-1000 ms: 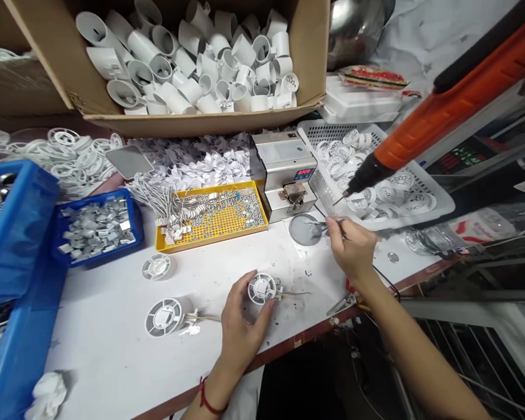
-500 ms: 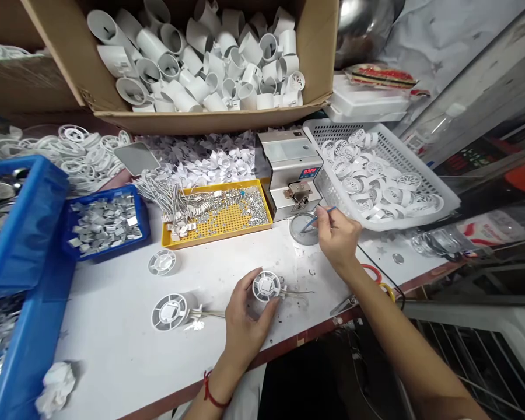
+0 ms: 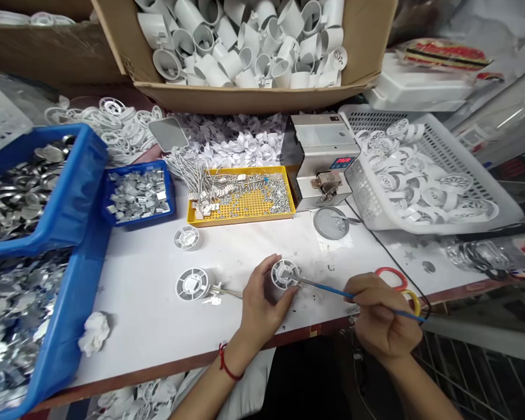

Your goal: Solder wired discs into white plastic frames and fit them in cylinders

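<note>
Below the yellow tray (image 3: 240,201), near the front edge of the white table (image 3: 149,303), your left hand (image 3: 260,300) pinches the small white disc (image 3: 284,273) between thumb and fingers and holds it against the surface. Your right hand (image 3: 382,324), below and to the right of the tray, is closed around a thin blue-handled tool (image 3: 328,289), whose tip touches the disc's right side. Brace the disc so it cannot turn. Light, short movements of the tip probably give the best control. Steady your right wrist. A second disc (image 3: 192,284) lies below the tray's left end, apart from your fingers.
</note>
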The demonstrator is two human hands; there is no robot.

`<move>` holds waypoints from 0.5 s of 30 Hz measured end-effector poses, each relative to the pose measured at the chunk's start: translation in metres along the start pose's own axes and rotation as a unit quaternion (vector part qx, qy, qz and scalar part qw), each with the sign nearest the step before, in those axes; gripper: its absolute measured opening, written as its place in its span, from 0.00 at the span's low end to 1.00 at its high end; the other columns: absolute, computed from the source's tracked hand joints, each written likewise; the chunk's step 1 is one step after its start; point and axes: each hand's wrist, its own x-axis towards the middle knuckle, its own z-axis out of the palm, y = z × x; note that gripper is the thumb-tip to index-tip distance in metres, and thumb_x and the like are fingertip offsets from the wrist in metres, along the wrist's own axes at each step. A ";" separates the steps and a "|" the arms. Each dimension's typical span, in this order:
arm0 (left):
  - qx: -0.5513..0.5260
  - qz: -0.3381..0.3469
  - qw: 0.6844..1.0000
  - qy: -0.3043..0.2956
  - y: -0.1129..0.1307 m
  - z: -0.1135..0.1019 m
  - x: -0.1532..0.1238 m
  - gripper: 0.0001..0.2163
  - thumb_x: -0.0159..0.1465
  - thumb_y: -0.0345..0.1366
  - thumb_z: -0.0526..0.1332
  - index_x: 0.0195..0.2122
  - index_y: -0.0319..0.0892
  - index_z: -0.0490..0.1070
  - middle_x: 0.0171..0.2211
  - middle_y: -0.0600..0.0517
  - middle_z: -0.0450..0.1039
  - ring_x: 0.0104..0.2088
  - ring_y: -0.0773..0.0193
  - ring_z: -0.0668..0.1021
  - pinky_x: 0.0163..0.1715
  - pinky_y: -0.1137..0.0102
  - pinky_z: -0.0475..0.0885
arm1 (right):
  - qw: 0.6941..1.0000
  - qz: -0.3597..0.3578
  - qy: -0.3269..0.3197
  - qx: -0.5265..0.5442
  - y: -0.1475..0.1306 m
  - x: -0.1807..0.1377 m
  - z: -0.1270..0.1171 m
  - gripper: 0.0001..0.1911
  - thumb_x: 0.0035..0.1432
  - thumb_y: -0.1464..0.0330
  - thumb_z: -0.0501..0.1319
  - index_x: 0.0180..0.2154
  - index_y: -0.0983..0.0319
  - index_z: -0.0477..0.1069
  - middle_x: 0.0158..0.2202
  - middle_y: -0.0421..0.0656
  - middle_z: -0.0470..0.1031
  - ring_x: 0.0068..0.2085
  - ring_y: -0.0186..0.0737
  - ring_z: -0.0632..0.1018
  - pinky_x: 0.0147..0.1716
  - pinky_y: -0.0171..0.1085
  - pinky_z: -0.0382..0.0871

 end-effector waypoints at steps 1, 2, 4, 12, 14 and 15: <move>-0.004 -0.003 1.000 -0.002 0.000 0.000 0.000 0.26 0.59 0.37 0.66 0.58 0.46 0.60 0.54 0.45 0.71 0.54 0.54 0.75 0.54 0.57 0.71 | 1.000 -0.004 -0.015 0.002 0.001 -0.001 0.001 0.12 0.67 0.66 0.50 0.35 0.61 0.70 0.25 0.43 0.71 0.26 0.41 0.74 0.21 0.39 0.66; -0.006 -0.005 1.000 -0.003 0.000 0.000 0.000 0.26 0.58 0.37 0.66 0.57 0.46 0.60 0.54 0.45 0.71 0.54 0.54 0.75 0.55 0.57 0.71 | 1.000 -0.006 -0.027 0.004 0.003 0.000 0.001 0.12 0.67 0.67 0.50 0.35 0.61 0.70 0.25 0.43 0.71 0.27 0.41 0.74 0.21 0.40 0.67; -0.010 -0.009 1.000 -0.004 0.000 0.001 0.000 0.26 0.58 0.37 0.66 0.57 0.46 0.61 0.54 0.45 0.71 0.54 0.54 0.75 0.55 0.57 0.71 | 0.999 -0.012 -0.050 0.003 0.005 0.001 -0.001 0.11 0.67 0.68 0.50 0.37 0.61 0.69 0.26 0.43 0.71 0.28 0.41 0.74 0.23 0.40 0.67; -0.025 -0.014 1.000 -0.007 0.001 0.001 -0.001 0.26 0.58 0.37 0.66 0.57 0.46 0.62 0.54 0.45 0.71 0.54 0.55 0.74 0.55 0.58 0.71 | 0.987 -0.062 -0.150 -0.008 0.003 0.012 -0.010 0.12 0.66 0.69 0.48 0.37 0.61 0.69 0.27 0.45 0.71 0.28 0.41 0.74 0.23 0.40 0.68; -0.027 -0.016 0.999 -0.009 0.001 0.001 -0.001 0.26 0.58 0.38 0.66 0.57 0.46 0.62 0.54 0.45 0.71 0.54 0.54 0.74 0.55 0.57 0.71 | 0.983 -0.064 -0.173 -0.007 0.001 0.021 -0.011 0.12 0.66 0.69 0.48 0.36 0.61 0.68 0.26 0.45 0.71 0.28 0.41 0.74 0.24 0.40 0.68; -0.028 -0.016 0.999 -0.009 0.001 0.001 -0.001 0.26 0.58 0.38 0.66 0.57 0.46 0.62 0.54 0.45 0.71 0.54 0.54 0.74 0.55 0.57 0.71 | 0.981 -0.063 -0.184 -0.007 0.000 0.026 -0.011 0.12 0.66 0.70 0.47 0.36 0.61 0.68 0.26 0.44 0.70 0.28 0.40 0.74 0.23 0.39 0.68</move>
